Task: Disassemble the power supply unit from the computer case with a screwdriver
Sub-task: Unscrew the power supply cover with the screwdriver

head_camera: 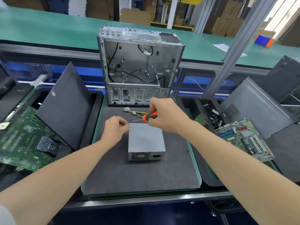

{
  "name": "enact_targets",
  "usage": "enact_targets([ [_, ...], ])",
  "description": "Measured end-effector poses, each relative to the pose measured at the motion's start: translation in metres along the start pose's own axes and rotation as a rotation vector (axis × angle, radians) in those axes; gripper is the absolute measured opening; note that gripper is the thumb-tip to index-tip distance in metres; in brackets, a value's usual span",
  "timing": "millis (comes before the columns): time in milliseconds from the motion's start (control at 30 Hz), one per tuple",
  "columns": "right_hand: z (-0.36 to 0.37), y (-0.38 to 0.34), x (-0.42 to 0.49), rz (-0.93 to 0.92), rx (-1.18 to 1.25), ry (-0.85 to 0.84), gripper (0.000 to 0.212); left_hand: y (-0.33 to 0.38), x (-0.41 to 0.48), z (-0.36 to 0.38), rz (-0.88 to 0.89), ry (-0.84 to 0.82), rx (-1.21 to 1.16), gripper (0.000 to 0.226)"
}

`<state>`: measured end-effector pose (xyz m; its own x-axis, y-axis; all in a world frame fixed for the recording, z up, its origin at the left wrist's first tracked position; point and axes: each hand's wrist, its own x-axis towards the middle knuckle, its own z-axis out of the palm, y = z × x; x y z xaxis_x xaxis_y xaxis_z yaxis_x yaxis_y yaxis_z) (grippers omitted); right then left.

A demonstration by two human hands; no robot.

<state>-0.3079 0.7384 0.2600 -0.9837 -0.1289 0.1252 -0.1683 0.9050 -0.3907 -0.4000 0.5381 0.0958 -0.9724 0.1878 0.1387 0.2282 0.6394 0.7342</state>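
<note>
Bare left hand [115, 127], bare right hand [166, 116], bare forearms [227, 153], pale grey left sleeve [4, 215].

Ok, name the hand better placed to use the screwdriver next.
Right. The right hand grips the screwdriver over the far edge of the power supply unit; the left hand sits by its far left corner with no tool.

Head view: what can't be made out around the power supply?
- Power supply far end, where its cables leave: partly hidden behind right hand.
- Left hand: curled fingers hide whether it pinches a screw.
- Screwdriver tip: too small and blurred to tell its type.
</note>
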Motion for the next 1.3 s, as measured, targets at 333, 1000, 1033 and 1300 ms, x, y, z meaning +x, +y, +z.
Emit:
enact_targets([
  [333, 0.045, 0.012, 0.022, 0.168, 0.058, 0.087, 0.019, -0.056, 0.002, 0.0, -0.051, -0.069, 0.157, 0.008],
  [1000, 0.062, 0.053, 0.011, 0.368, 0.205, 0.18, 0.03, -0.015, 0.01, 0.018, 0.13, 0.068, 0.03, 0.019],
  [1033, 0.061, 0.058, 0.008, 0.395, 0.223, 0.202, 0.03, 0.005, 0.011, 0.022, 0.153, 0.083, -0.019, 0.019],
  [1300, 0.056, 0.115, -0.04, 0.621, 0.353, 0.322, 0.032, 0.135, -0.014, 0.1, 0.047, -0.283, -0.353, 0.039],
])
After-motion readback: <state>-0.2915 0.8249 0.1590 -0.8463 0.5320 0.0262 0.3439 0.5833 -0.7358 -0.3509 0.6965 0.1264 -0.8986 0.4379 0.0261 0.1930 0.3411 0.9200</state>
